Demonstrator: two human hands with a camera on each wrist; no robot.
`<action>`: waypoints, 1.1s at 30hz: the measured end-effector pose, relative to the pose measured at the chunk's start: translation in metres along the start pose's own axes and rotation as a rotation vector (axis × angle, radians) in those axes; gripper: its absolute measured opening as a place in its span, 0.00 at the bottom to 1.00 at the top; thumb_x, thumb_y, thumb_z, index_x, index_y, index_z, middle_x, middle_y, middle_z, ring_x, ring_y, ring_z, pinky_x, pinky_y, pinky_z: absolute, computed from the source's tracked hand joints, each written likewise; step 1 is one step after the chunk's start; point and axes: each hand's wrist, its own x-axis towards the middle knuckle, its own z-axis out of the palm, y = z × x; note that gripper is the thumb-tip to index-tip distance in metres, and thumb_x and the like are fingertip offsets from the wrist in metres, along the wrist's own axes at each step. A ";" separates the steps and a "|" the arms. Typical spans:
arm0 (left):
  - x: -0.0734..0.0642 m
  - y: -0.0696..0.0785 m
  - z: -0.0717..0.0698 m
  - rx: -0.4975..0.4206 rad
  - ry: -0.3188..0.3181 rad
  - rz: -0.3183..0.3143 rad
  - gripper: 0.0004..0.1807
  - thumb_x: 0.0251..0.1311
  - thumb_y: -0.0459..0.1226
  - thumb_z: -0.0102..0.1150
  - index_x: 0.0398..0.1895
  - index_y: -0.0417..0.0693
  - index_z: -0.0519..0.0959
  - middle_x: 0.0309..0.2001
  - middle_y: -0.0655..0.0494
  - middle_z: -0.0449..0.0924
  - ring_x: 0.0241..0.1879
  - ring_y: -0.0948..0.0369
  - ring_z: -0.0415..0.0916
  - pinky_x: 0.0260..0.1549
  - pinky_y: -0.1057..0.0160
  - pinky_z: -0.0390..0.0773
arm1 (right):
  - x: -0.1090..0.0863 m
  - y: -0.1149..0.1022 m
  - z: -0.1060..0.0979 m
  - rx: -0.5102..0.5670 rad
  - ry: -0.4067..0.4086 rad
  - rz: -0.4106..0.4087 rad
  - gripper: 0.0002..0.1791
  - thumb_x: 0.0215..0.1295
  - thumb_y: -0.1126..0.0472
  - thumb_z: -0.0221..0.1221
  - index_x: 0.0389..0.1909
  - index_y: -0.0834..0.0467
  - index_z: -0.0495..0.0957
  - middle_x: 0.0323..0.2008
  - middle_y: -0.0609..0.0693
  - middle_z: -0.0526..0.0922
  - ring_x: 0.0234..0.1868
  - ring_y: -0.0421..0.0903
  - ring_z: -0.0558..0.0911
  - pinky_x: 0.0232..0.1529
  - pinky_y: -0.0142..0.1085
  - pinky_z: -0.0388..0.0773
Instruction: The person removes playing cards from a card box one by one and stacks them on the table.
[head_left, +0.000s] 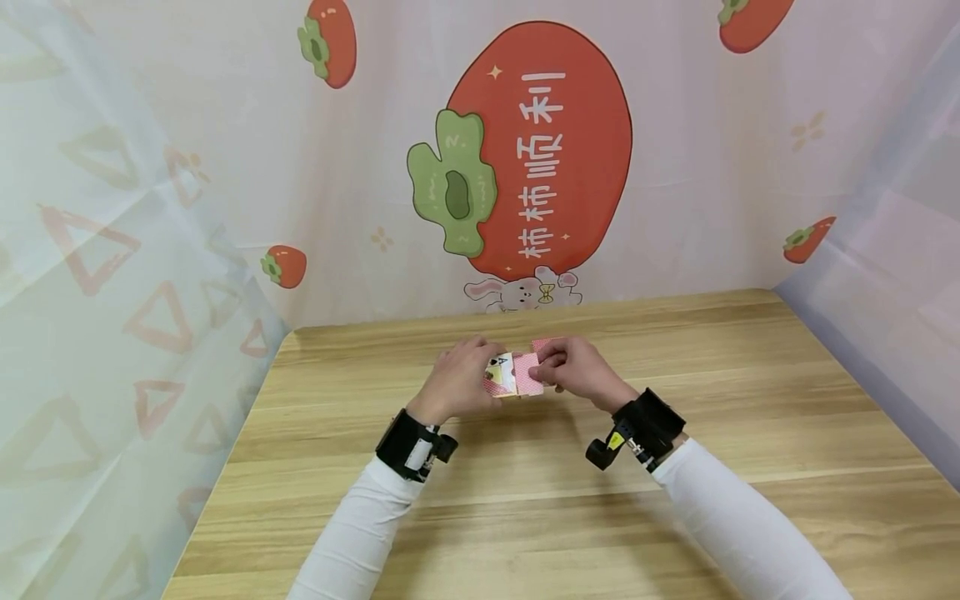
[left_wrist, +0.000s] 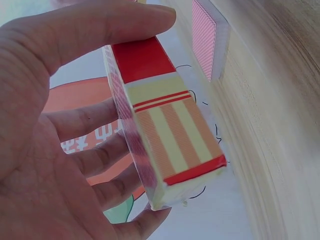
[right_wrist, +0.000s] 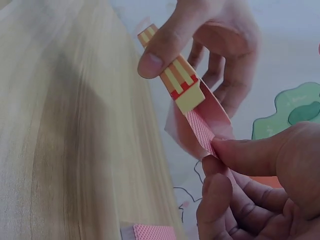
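My left hand [head_left: 459, 377] grips a playing-card box [left_wrist: 175, 130], thumb along one narrow side and fingers along the other. The box has striped orange and cream edges with red bands, and an ace shows on its upper face in the head view. My right hand [head_left: 581, 369] pinches a pink-patterned piece [right_wrist: 200, 131] at the box's end between thumb and finger. Whether that piece is the box's flap or a card, I cannot tell. Just beyond my right hand lies a pink-backed deck of cards [left_wrist: 206, 42] on the table, partly hidden in the head view.
The wooden table [head_left: 517, 508] runs back to a curtain [head_left: 360, 167] printed with persimmons and a rabbit. More printed fabric hangs at the left and right sides. Black camera straps [head_left: 651, 427] sit on both wrists.
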 end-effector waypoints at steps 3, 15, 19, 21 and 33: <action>0.000 -0.001 0.000 0.009 0.000 -0.003 0.39 0.31 0.47 0.72 0.56 0.52 0.73 0.47 0.58 0.70 0.48 0.59 0.67 0.43 0.53 0.67 | -0.001 0.001 -0.004 0.027 -0.009 0.004 0.14 0.56 0.59 0.61 0.40 0.63 0.75 0.30 0.55 0.79 0.30 0.54 0.76 0.34 0.48 0.75; -0.001 -0.004 0.001 0.016 0.001 -0.004 0.39 0.31 0.47 0.72 0.55 0.53 0.73 0.47 0.59 0.71 0.48 0.59 0.67 0.45 0.52 0.66 | -0.005 0.001 -0.013 0.009 0.006 0.031 0.14 0.57 0.60 0.60 0.41 0.64 0.75 0.31 0.55 0.79 0.31 0.54 0.79 0.34 0.44 0.76; -0.001 -0.005 0.001 0.015 -0.002 0.000 0.38 0.32 0.46 0.72 0.55 0.53 0.73 0.47 0.58 0.71 0.48 0.59 0.67 0.44 0.52 0.66 | -0.008 0.000 -0.016 -0.112 0.040 -0.007 0.16 0.56 0.57 0.62 0.42 0.62 0.75 0.32 0.53 0.79 0.32 0.50 0.78 0.33 0.41 0.75; -0.001 -0.005 0.001 0.015 -0.005 0.001 0.38 0.32 0.47 0.72 0.55 0.53 0.73 0.47 0.58 0.71 0.47 0.59 0.67 0.44 0.53 0.66 | -0.010 -0.004 -0.017 -0.228 0.064 -0.076 0.18 0.54 0.55 0.62 0.43 0.61 0.75 0.34 0.51 0.78 0.34 0.47 0.77 0.34 0.38 0.74; -0.001 -0.002 0.001 0.010 -0.014 0.015 0.38 0.31 0.46 0.73 0.54 0.53 0.73 0.46 0.59 0.70 0.46 0.59 0.67 0.44 0.51 0.66 | -0.012 -0.024 -0.012 -0.769 -0.078 -0.505 0.24 0.41 0.53 0.71 0.42 0.52 0.78 0.48 0.47 0.74 0.52 0.47 0.71 0.51 0.40 0.68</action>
